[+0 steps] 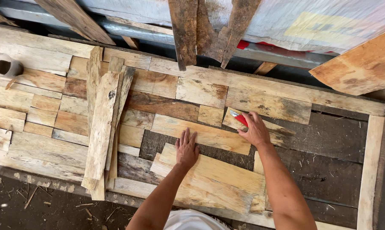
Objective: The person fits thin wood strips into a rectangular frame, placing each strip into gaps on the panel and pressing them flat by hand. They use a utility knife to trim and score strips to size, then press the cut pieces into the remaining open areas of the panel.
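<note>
I see my left hand (187, 149) lying flat, fingers together and stretched out, pressing on a pale plank (201, 135) at the middle of the bench (373, 140). My right hand (255, 130) has its fingers clamped on a red knife (239, 119), blade tip on a small board (260, 127) just to the right of the plank. Right of that hand, dark bare backing (328, 157) leaves open room up to the pale edge strip. To the left, a loose pile of slats (103, 123) lies across the fitted pieces. Both forearms reach in from the near edge.
</note>
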